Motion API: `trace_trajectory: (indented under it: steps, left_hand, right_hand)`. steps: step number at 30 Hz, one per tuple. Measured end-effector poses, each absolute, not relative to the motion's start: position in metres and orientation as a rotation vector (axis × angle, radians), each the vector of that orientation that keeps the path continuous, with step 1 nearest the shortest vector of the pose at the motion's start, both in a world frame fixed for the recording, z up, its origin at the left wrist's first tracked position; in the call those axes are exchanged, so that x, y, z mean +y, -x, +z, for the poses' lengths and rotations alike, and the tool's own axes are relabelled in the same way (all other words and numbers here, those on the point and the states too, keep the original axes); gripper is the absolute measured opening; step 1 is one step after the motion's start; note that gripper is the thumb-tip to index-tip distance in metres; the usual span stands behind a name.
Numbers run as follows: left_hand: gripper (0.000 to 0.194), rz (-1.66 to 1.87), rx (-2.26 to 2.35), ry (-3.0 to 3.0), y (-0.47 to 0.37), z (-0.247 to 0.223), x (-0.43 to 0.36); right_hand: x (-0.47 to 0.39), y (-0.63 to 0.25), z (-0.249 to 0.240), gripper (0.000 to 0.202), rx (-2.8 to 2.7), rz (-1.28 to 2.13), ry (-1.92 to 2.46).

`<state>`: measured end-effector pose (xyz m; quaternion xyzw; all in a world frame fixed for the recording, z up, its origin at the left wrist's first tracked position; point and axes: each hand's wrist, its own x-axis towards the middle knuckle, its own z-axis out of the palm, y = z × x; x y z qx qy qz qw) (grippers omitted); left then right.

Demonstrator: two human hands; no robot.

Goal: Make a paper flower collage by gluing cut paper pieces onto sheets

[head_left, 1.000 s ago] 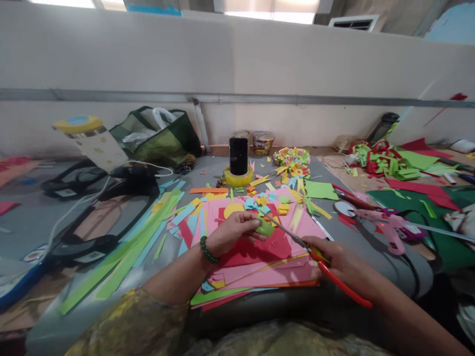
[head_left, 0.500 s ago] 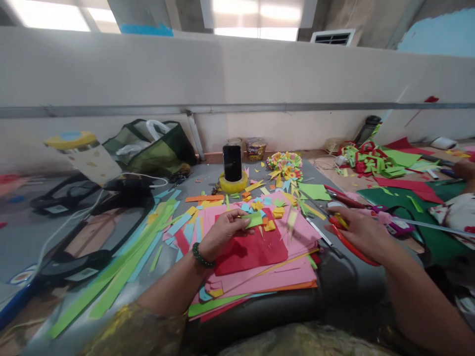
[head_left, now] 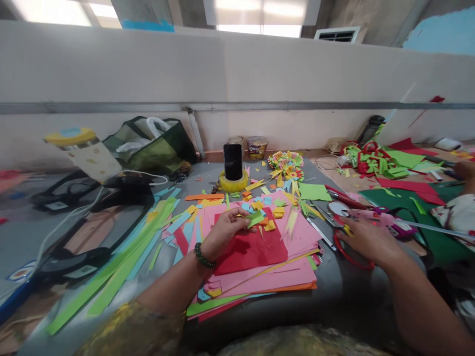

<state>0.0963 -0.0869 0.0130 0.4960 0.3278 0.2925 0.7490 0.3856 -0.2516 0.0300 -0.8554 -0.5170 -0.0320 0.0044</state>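
My left hand [head_left: 230, 228] pinches a small green paper piece [head_left: 256, 218] above a red sheet [head_left: 256, 252], which lies on a stack of pink sheets [head_left: 260, 282]. Small orange, yellow and blue paper bits surround the piece. To the right, my right hand [head_left: 365, 237] is over the red-handled scissors [head_left: 354, 254], whose blades point up and left on the grey table. Its fingers are partly hidden, so its grip is unclear. A pink glue gun [head_left: 374, 217] lies just beyond that hand.
A phone [head_left: 233, 162] stands in a yellow tape roll [head_left: 233, 183]. Long green strips [head_left: 122, 272] lie left. At the back are a bag [head_left: 156, 148] and a paper-flower cluster [head_left: 285, 163]. A tumbler [head_left: 83, 153] stands left; another person's hand [head_left: 465, 170] shows far right.
My right hand has moved slightly right and down, and the scissors now lie lower against the table. My left hand still holds the green piece, which has tilted slightly.
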Motion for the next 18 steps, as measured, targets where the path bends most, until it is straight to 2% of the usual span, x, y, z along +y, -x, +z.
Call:
trace_trajectory:
  steps: [2, 5, 8, 12, 18]
  left_hand:
    - [0.034, 0.640, 0.709, -1.161, -0.097, 0.012, -0.089]
    - [0.028, 0.662, 0.673, -1.311, -0.096, 0.009, -0.091]
    - [0.020, 0.734, 0.624, -1.507, -0.095, 0.005, -0.094]
    - [0.014, 0.811, 0.625, -1.743, -0.093, 0.003, -0.097]
    - [0.035, 0.569, 0.644, -1.583, -0.094, 0.005, -0.094]
  right_hand:
    - [-0.239, -0.364, 0.041, 0.034, -1.562, 0.061, 2.494]
    - [-0.207, -0.319, 0.047, 0.039, -1.608, 0.416, 1.837]
    - [-0.173, -0.281, 0.041, 0.044, -1.600, 0.784, 1.492]
    - [-0.149, -0.266, 0.028, 0.037, -1.447, 1.044, 1.365]
    - [-0.148, -0.275, 0.017, 0.025, -1.351, 0.995, 1.356]
